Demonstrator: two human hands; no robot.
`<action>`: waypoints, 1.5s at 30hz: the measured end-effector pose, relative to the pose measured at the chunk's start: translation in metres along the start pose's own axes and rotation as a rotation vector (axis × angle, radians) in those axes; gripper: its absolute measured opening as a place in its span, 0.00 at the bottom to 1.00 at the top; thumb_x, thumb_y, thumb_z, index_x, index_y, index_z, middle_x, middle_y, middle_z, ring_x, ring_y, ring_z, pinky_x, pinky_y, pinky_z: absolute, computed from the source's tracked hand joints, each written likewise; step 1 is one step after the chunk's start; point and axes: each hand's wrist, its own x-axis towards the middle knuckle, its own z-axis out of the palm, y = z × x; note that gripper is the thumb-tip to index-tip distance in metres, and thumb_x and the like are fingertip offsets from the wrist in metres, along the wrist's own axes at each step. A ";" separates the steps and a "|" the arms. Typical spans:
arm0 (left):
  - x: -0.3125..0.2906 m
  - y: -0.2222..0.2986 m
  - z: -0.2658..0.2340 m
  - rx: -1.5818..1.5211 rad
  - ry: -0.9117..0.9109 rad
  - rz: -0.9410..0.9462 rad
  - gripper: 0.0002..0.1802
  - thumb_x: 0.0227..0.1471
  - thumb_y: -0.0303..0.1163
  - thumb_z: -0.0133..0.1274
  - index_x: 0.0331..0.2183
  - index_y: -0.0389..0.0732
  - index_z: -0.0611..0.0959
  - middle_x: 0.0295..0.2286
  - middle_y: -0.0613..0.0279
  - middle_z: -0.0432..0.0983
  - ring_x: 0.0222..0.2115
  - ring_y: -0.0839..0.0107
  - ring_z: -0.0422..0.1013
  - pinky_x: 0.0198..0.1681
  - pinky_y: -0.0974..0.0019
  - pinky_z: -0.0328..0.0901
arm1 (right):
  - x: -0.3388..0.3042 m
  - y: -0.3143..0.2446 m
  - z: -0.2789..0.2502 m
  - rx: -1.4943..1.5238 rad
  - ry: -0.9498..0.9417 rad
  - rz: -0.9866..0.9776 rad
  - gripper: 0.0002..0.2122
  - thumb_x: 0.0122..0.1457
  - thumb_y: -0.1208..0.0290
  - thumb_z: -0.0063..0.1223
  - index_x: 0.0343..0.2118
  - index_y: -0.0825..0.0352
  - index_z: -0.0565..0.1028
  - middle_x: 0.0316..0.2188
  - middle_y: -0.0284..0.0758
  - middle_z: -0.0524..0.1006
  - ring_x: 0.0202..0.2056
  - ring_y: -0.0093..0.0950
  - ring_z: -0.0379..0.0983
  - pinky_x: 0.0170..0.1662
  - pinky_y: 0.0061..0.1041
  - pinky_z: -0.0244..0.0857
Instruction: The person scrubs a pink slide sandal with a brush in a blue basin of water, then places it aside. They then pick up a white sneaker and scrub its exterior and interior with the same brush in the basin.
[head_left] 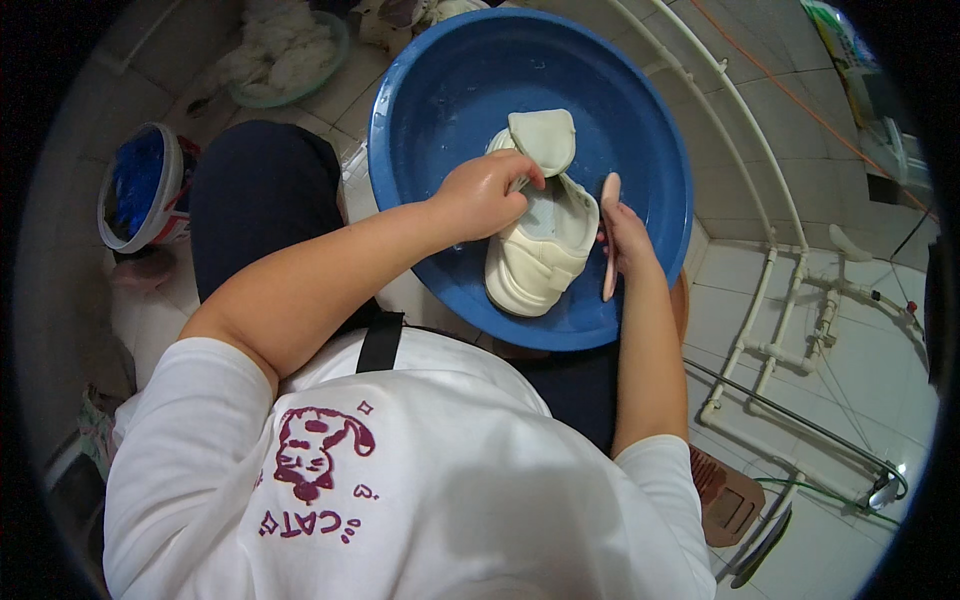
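A white shoe (pixel 527 268) stands in the large blue basin (pixel 440 90) in front of me. Its rounded near end faces me, and its pale tongue (pixel 545 142) is lifted at the far end of the opening. My left hand (pixel 490 196) reaches over from the left, its bent fingers pinching the shoe's edge beside the tongue. Just right of the shoe, my right hand (pixel 630 238) grips a long, slim pale pink brush-like piece (pixel 610 245). This piece is held upright, seen nearly edge-on; any bristles are hidden. Wet patches and drops show on the basin's blue inside.
Left of my knee stands a white bucket (pixel 113 225) with blue plastic inside. A pale green basin (pixel 335 60) with whitish, fluffy material lies at the far left. White pipes (pixel 765 250) run along the tiled wall at right. A brown slatted plastic piece (pixel 728 505) lies at lower right.
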 end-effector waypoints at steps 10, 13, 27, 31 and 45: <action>0.015 0.008 -0.029 0.216 -0.070 0.235 0.21 0.39 0.21 0.46 0.41 0.43 0.76 0.44 0.57 0.69 0.41 0.57 0.68 0.43 0.62 0.64 | 0.052 0.013 0.008 -0.091 0.093 -0.327 0.28 0.55 0.61 0.51 0.56 0.69 0.60 0.54 0.41 0.65 0.53 0.32 0.63 0.54 0.26 0.55; 0.017 0.009 -0.017 0.413 -0.226 0.279 0.26 0.40 0.23 0.47 0.47 0.44 0.73 0.51 0.61 0.64 0.47 0.56 0.64 0.49 0.60 0.61 | 0.000 -0.040 0.005 0.154 0.055 -0.450 0.29 0.54 0.62 0.53 0.56 0.70 0.60 0.54 0.37 0.64 0.53 0.26 0.62 0.54 0.24 0.55; 0.022 -0.007 -0.011 0.499 -0.500 0.268 0.21 0.44 0.33 0.48 0.44 0.48 0.77 0.46 0.63 0.69 0.52 0.62 0.58 0.55 0.58 0.50 | -0.044 -0.083 0.072 -0.894 0.124 -0.985 0.22 0.53 0.51 0.47 0.51 0.47 0.68 0.31 0.44 0.75 0.33 0.43 0.73 0.34 0.39 0.67; 0.022 -0.010 -0.010 0.451 -0.512 0.231 0.22 0.44 0.32 0.48 0.46 0.48 0.77 0.51 0.63 0.65 0.54 0.61 0.55 0.57 0.59 0.48 | -0.021 -0.081 0.057 -0.858 0.264 -0.639 0.24 0.54 0.50 0.44 0.54 0.48 0.64 0.34 0.46 0.74 0.37 0.43 0.72 0.38 0.39 0.66; 0.019 -0.004 -0.012 0.392 -0.503 0.202 0.23 0.42 0.33 0.49 0.45 0.45 0.77 0.51 0.62 0.65 0.54 0.61 0.55 0.56 0.59 0.48 | 0.023 -0.012 0.027 -0.211 0.297 -0.639 0.27 0.55 0.55 0.46 0.56 0.60 0.61 0.49 0.48 0.68 0.49 0.42 0.66 0.51 0.32 0.59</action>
